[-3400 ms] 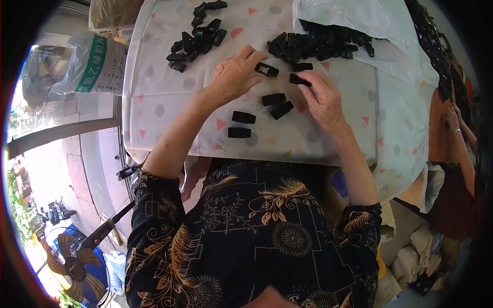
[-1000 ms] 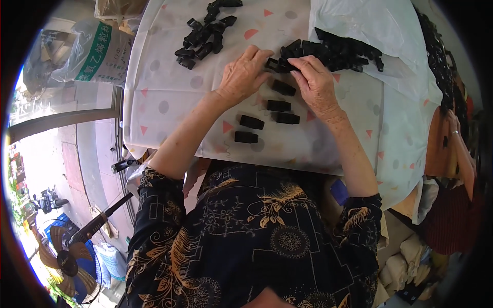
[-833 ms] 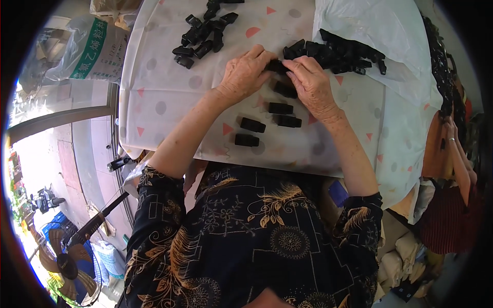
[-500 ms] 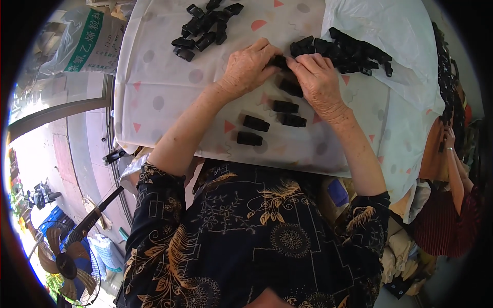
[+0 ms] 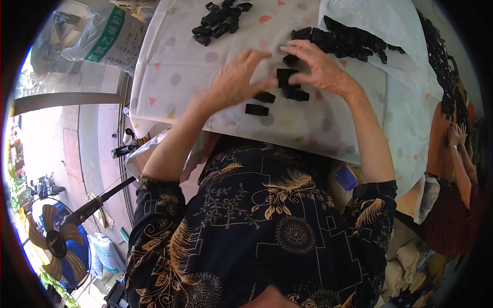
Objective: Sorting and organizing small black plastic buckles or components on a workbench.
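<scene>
My left hand (image 5: 237, 78) hovers over the table with fingers and thumb spread, slightly blurred, and holds nothing. Across from it my right hand (image 5: 324, 69) has its fingers apart too; its thumb reaches over a small black block-shaped part (image 5: 285, 75), and whether it touches cannot be made out. Several like parts lie around: one under the right fingers (image 5: 290, 60), one just nearer (image 5: 296, 95), one partly under my left thumb (image 5: 265, 97), and the nearest one (image 5: 257, 110).
A loose pile of black parts (image 5: 222, 19) sits at the far left of the cloth-covered table (image 5: 185, 102). A larger heap (image 5: 352, 42) lies on white plastic sheeting (image 5: 380, 20). At the left stand a fan (image 5: 56, 244) and a printed sack (image 5: 115, 41). Another person's arms (image 5: 459, 159) show at right.
My hands were close together on a black part; now they are apart with fingers spread. That part is no longer between them. The table sits higher in the picture.
</scene>
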A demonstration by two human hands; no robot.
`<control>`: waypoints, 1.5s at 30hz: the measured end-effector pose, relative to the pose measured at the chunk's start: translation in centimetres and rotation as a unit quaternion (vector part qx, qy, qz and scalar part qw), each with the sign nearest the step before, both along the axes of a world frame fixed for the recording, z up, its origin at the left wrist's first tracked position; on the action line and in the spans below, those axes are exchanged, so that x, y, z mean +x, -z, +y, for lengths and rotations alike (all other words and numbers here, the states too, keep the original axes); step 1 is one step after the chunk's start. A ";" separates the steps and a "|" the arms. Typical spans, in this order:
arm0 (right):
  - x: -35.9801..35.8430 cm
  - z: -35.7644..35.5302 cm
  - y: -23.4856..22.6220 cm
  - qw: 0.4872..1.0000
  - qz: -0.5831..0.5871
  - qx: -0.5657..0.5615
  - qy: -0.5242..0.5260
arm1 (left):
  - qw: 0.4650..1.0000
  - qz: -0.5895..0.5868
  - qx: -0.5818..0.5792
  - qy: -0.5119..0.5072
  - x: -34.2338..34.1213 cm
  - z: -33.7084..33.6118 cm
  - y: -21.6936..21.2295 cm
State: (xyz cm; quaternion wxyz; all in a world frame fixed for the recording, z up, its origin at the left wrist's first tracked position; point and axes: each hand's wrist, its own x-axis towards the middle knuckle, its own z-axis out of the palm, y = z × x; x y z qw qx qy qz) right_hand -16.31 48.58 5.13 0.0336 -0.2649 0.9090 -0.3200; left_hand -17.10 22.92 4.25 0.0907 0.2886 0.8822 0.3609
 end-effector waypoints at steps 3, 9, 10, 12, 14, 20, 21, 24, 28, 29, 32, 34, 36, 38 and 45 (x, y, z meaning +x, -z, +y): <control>0.8 -0.6 2.1 0.999 0.018 0.040 0.008 | 0.980 0.196 -0.019 0.039 4.2 -1.0 1.5; 1.8 -4.6 4.6 0.989 0.142 0.032 -0.013 | 0.961 0.272 -0.040 -0.014 5.0 -1.2 4.0; 3.2 -5.4 4.6 0.988 0.153 0.032 0.008 | 0.961 0.271 -0.047 -0.032 4.7 -0.9 4.6; 5.1 -6.1 5.3 0.972 0.227 0.011 0.065 | 0.954 0.295 -0.022 -0.044 4.4 -0.9 5.6; 5.1 -6.4 6.5 0.971 0.221 0.003 0.089 | 0.962 0.262 -0.030 -0.075 5.4 -0.8 5.7; 3.1 -11.1 8.7 0.950 0.255 0.012 0.178 | 0.953 0.198 0.067 -0.218 8.8 0.0 6.3; 2.8 -11.2 8.7 0.950 0.252 0.014 0.182 | 0.959 0.185 0.053 -0.208 8.7 -0.3 6.4; 2.1 -11.8 8.8 0.950 0.247 0.022 0.191 | 0.969 0.163 0.020 -0.182 9.0 -1.3 5.9; 1.6 -14.6 8.4 0.956 0.232 0.031 0.176 | 0.969 0.144 0.007 -0.202 9.7 -2.8 5.5; 1.5 -15.6 8.5 0.957 0.232 0.028 0.172 | 0.960 0.140 -0.001 -0.242 9.3 -3.1 5.8; 1.4 -19.1 8.6 0.955 0.254 0.002 0.152 | 0.944 0.187 0.022 -0.271 8.1 -7.2 6.4; 2.2 -22.2 7.8 0.970 0.220 -0.078 0.072 | 0.941 0.193 0.044 -0.276 7.9 -11.1 5.9; 3.4 -25.7 7.7 0.973 0.194 -0.118 0.034 | 0.949 0.185 0.043 -0.253 9.7 -15.0 4.6; 5.2 -29.0 7.9 0.980 0.085 -0.178 -0.006 | 0.939 0.210 0.023 -0.272 11.9 -17.7 4.4; 11.5 -33.2 15.9 0.970 -0.020 -0.160 -0.184 | 0.911 0.081 -0.054 -0.401 22.1 -20.5 12.4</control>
